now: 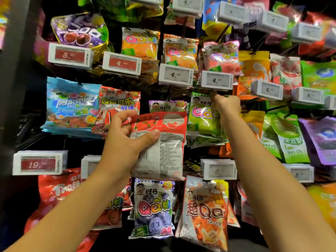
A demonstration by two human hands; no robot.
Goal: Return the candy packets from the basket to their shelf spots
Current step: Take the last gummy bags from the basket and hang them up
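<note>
My left hand (125, 139) grips a red and white candy packet (163, 148) with its printed back side facing me, thumb across the front, held up before the hanging rows. My right hand (227, 106) reaches higher and pinches the top of a green apple candy packet (203, 120) hanging on its peg, just under a 4.80 price tag (216, 80). Behind the held packet hangs a purple-topped packet (167, 105). The basket is out of sight.
Rows of hanging candy packets fill the rack: an orange packet (140, 44), a pink packet (223, 57), a blueberry packet (154, 208), a cola packet (116, 108). White price tags (175, 74) stick out on peg ends. A dark shelf post (14, 88) stands at left.
</note>
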